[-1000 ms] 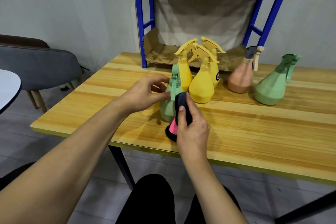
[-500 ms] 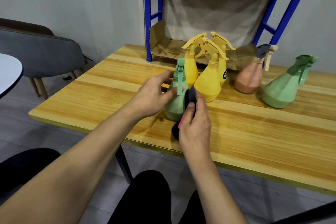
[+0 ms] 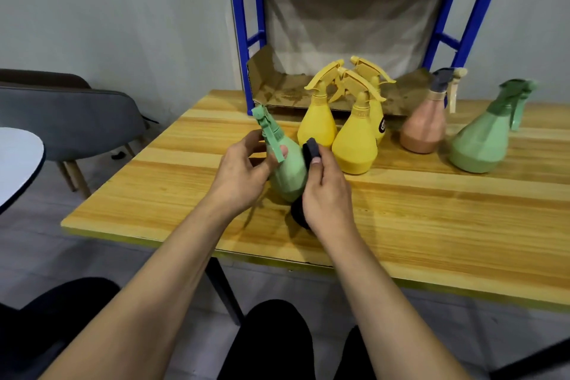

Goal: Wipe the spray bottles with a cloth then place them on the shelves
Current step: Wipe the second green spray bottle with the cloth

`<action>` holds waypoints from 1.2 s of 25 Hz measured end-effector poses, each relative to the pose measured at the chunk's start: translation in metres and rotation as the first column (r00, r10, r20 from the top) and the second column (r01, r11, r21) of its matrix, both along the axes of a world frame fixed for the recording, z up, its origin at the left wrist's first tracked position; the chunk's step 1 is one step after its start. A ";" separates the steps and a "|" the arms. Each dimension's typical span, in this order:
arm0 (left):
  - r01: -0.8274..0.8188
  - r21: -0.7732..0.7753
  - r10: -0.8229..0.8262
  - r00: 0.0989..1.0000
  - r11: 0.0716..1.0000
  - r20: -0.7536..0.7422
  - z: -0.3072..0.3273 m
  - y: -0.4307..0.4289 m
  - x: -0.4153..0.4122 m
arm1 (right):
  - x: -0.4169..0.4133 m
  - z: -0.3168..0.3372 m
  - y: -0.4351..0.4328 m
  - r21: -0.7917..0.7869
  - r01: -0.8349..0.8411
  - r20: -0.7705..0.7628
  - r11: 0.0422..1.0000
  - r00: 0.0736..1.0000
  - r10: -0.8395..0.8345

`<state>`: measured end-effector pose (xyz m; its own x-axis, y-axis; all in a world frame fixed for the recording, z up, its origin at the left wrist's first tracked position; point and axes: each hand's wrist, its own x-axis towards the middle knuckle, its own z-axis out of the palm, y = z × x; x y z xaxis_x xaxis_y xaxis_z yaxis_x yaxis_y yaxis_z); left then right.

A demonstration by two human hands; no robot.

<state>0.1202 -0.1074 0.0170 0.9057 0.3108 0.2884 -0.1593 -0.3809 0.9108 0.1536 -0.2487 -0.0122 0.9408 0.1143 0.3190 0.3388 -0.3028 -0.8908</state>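
A light green spray bottle (image 3: 288, 171) is tilted to the left over the wooden table (image 3: 431, 219). My left hand (image 3: 243, 173) grips its neck and trigger. My right hand (image 3: 327, 197) holds a dark cloth (image 3: 309, 148) pressed against the bottle's right side. Behind stand three yellow spray bottles (image 3: 354, 145), a terracotta bottle (image 3: 424, 129) with a dark head, and another green bottle (image 3: 481, 145) at the right. The blue shelf rack (image 3: 246, 40) stands at the back of the table, with cardboard (image 3: 277, 86) lining its lower shelf.
A grey chair (image 3: 68, 120) stands to the left of the table, and the edge of a white round table (image 3: 18, 160) shows at far left. My dark-clothed legs (image 3: 271, 339) are below the table's near edge. A grey wall is behind.
The green bottle has tipped from nearly upright to leaning left in my left hand. The cloth has slid up along its right side. The camera has moved closer to the table.
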 end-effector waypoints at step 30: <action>0.001 -0.256 0.037 0.989 0.967 0.144 -0.015 -0.008 -0.015 | 0.008 0.004 -0.006 0.601 0.030 -0.323 0.799 0.923 0.208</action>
